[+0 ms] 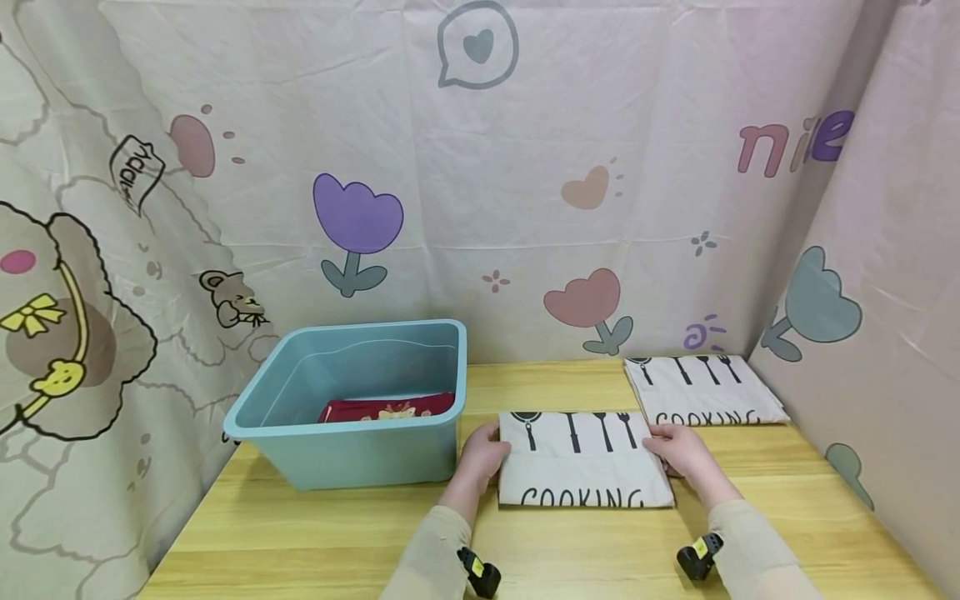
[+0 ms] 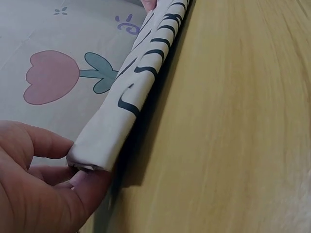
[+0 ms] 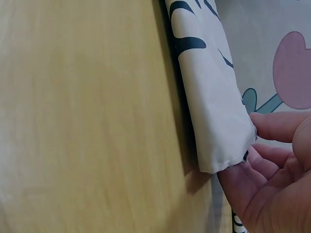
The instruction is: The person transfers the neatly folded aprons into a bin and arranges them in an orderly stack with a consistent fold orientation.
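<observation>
A folded white cloth (image 1: pixel 585 467), printed with black kitchen utensils and the word COOKING, is held level between my two hands. At its left side my left hand (image 1: pixel 483 454) pinches the edge, thumb on top and fingers underneath. The opposite edge is pinched by my right hand (image 1: pixel 684 454) in the same way. Both wrist views show a dark shadow under the front fold of the cloth (image 2: pixel 109 126), which looks slightly raised off the table. In the right wrist view, the fingers (image 3: pixel 243 189) reach beneath the cloth's corner.
Left of my left hand stands a light blue plastic bin (image 1: pixel 352 454) with a folded dark red patterned cloth (image 1: pixel 390 408) inside. Another folded white COOKING cloth (image 1: pixel 697 392) lies at the back right of the wooden table (image 1: pixel 570 554). Printed curtains (image 1: pixel 480 167) hang behind and at both sides.
</observation>
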A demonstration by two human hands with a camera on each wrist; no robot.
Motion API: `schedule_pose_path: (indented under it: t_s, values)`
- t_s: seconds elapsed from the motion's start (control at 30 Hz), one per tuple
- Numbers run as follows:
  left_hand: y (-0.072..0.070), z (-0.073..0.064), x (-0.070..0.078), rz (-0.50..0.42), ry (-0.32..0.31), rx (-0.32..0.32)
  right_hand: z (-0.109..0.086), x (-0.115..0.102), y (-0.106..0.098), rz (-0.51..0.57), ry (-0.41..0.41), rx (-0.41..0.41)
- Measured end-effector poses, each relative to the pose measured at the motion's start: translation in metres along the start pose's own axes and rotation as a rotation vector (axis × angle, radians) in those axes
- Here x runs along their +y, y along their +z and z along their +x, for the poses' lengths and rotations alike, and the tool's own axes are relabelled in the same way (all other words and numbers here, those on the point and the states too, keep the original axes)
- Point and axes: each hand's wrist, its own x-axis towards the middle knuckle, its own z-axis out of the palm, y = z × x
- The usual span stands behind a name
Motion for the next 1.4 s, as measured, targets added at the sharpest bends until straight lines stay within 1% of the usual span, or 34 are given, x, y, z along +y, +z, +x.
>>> schedule_pose_path:
  t_s: [0.07,0.2,0.3,0.47,0.67,0.77,1.0,1.13,1.27,1.4]
  values:
    - [0.000,0.000,-0.001,-0.019,-0.007,-0.007,0.000,0.000,0.000,-0.011,0.002,0.001]
    - [-0.001,0.001,-0.004,-0.068,-0.011,-0.013,0.000,0.002,0.002,0.007,0.022,0.004]
    - [-0.002,0.001,-0.006,-0.118,-0.015,-0.022,0.000,0.005,0.002,0.060,0.032,0.008]
    - [-0.003,0.000,-0.007,-0.181,-0.013,-0.035,0.000,0.008,0.000,0.171,0.023,-0.001]
    - [-0.006,-0.001,-0.005,-0.186,-0.009,-0.016,-0.004,0.005,-0.007,0.298,0.028,-0.028]
    - [-0.007,-0.003,-0.003,-0.188,-0.003,-0.018,-0.005,0.005,-0.010,0.351,0.029,-0.042]
    - [-0.007,-0.006,0.002,-0.213,-0.001,-0.043,-0.008,0.007,-0.017,0.394,0.014,-0.074]
    - [-0.008,-0.008,0.007,-0.221,0.003,-0.042,-0.011,0.003,-0.022,0.453,0.007,-0.091]
    - [-0.007,-0.011,0.012,-0.205,0.025,-0.031,-0.013,-0.001,-0.029,0.436,-0.011,-0.091]
    - [-0.008,-0.016,0.019,-0.212,0.049,-0.034,-0.017,-0.005,-0.037,0.413,-0.040,-0.103]
